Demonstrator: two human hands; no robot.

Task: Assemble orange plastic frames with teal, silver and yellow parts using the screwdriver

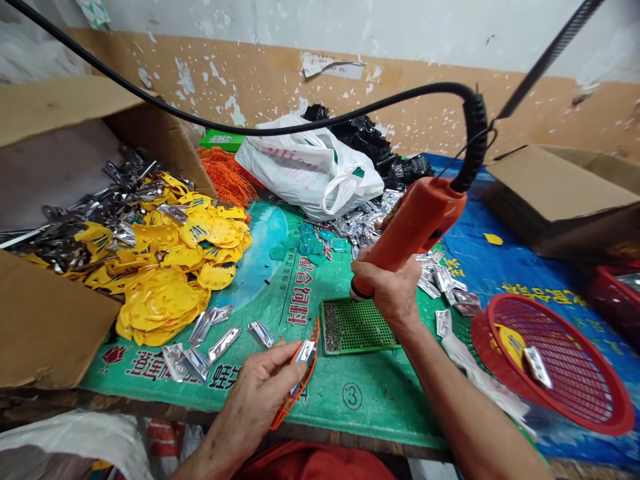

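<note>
My left hand (pixel 263 383) pinches a small silver plate (pixel 305 352) together with a thin orange plastic frame (pixel 283 412), low over the green sheeting. My right hand (pixel 395 287) is wrapped around an orange electric screwdriver (pixel 417 223), which slants down to the left. Its tip end is just above a green perforated tray (pixel 373 327). Small metal screws (pixel 333 325) lie heaped along the tray's left side. Several loose silver plates (pixel 223 345) rest left of my left hand.
A cardboard box (pixel 50 320) at left spills yellow plastic pieces (pixel 165 300) and dark metal parts. Behind lie orange frames (pixel 227 177), a white bag (pixel 305 173) and black parts (pixel 363 133). A red basket (pixel 595 393) stands right. A black cable (pixel 250 131) hangs overhead.
</note>
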